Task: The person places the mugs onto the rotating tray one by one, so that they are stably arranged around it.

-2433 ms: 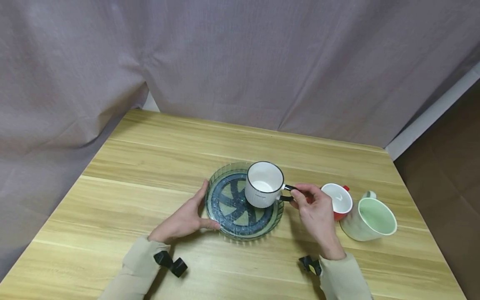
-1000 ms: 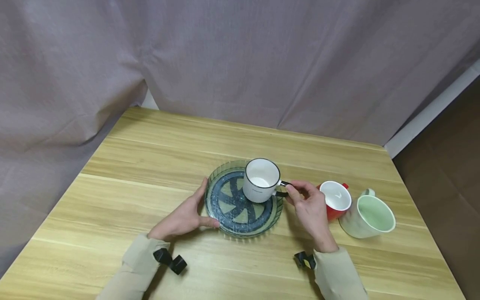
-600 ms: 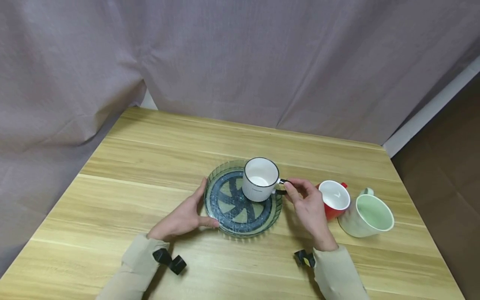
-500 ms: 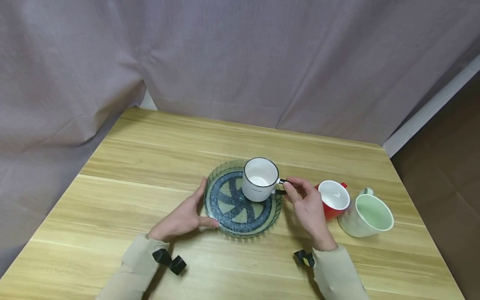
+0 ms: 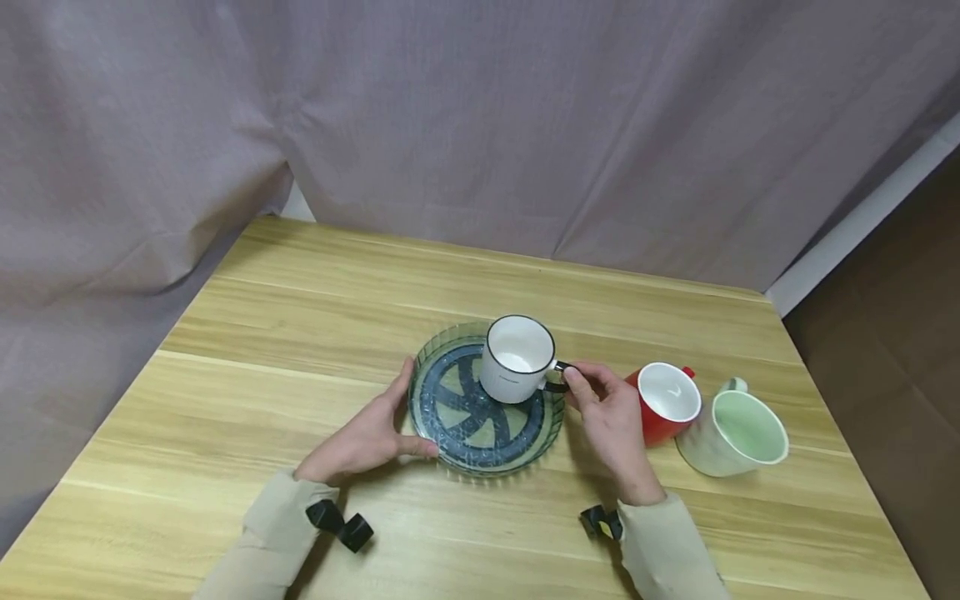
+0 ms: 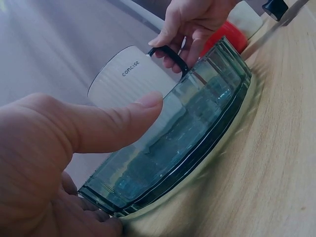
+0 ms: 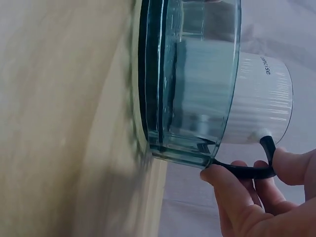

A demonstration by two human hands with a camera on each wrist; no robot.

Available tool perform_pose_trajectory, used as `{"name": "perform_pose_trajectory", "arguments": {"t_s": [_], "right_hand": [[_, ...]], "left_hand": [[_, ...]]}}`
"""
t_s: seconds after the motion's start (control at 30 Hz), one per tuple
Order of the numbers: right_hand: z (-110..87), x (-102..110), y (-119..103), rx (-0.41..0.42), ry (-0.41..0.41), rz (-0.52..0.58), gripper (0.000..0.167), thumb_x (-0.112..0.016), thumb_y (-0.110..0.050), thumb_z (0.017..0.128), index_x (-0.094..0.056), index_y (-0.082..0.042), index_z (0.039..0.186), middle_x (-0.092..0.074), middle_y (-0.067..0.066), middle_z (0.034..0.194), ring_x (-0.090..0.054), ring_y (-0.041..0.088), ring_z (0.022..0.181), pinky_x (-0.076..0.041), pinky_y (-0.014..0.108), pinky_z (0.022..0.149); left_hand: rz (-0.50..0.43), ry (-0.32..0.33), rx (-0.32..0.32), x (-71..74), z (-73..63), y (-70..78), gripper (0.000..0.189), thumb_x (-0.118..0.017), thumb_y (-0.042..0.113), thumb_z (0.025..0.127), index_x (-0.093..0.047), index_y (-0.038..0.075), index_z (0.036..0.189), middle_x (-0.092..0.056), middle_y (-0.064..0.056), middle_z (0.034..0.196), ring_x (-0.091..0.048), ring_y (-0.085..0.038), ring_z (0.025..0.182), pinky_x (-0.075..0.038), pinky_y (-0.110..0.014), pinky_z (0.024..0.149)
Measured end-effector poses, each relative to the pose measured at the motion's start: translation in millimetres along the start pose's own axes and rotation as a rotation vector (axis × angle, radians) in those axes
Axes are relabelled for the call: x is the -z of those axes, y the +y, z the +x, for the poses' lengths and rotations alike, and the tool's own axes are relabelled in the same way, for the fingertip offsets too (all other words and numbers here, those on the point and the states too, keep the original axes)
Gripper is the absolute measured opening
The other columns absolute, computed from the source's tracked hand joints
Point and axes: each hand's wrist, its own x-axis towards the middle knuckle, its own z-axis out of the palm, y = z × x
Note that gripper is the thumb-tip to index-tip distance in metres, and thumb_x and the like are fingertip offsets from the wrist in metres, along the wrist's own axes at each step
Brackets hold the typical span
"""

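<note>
A white mug (image 5: pixel 517 367) with a dark rim and black handle stands upright inside the clear ribbed glass dish (image 5: pixel 450 337), toward its right back. The word "concise" shows on the mug (image 6: pixel 116 74) in the left wrist view. My right hand (image 5: pixel 607 417) pinches the mug's handle (image 7: pixel 247 172) between thumb and fingers, beside the dish's right rim. Along the dish's left side, my left hand (image 5: pixel 367 433) rests with thumb and fingers spread wide against the wall. In the left wrist view its thumb (image 6: pixel 118 123) lies straight near the rim; its other fingers are partly hidden.
Just right of my right hand, a red cup (image 5: pixel 660 425) with a white inside stands on the wooden table (image 5: pixel 300 333). A larger pale green mug (image 5: pixel 720 446) stands close beside it, farther right. A grey curtain (image 5: pixel 450 125) hangs behind the table.
The mug has shifted a little to the left inside the dish, with my right hand still on its handle. My left hand and the dish have hardly moved.
</note>
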Motion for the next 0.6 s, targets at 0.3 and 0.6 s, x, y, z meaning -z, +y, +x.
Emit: {"name": "perform_pose_trajectory", "arguments": {"t_s": [0.3, 0.6], "right_hand": [[1.7, -0.5, -1.1, 0.04, -0.005, -0.054, 0.032, -0.065, -0.02, 0.095, -0.065, 0.003, 0.116, -0.067, 0.018, 0.111, -0.063, 0.027, 0.104, -0.054, 0.016, 0.081], [1.0, -0.3, -0.7, 0.031, 0.012, -0.083, 0.035, -0.065, -0.019, 0.095, -0.062, 0.0, 0.123, -0.066, 0.017, 0.116, -0.06, 0.025, 0.107, -0.047, 0.009, 0.077]], "left_hand": [[-0.008, 0.001, -0.01, -0.2, 0.3, -0.1, 0.133, -0.088, 0.032, 0.066, 0.01, 0.012, 0.155, 0.006, -0.008, 0.16, -0.003, -0.025, 0.146, -0.004, -0.043, 0.118], [-0.018, -0.004, -0.007, -1.5, 1.1, -0.3, 0.133, -0.088, 0.027, 0.067, 0.01, 0.01, 0.154, 0.007, -0.01, 0.16, -0.004, -0.026, 0.146, -0.004, -0.042, 0.118]]}}
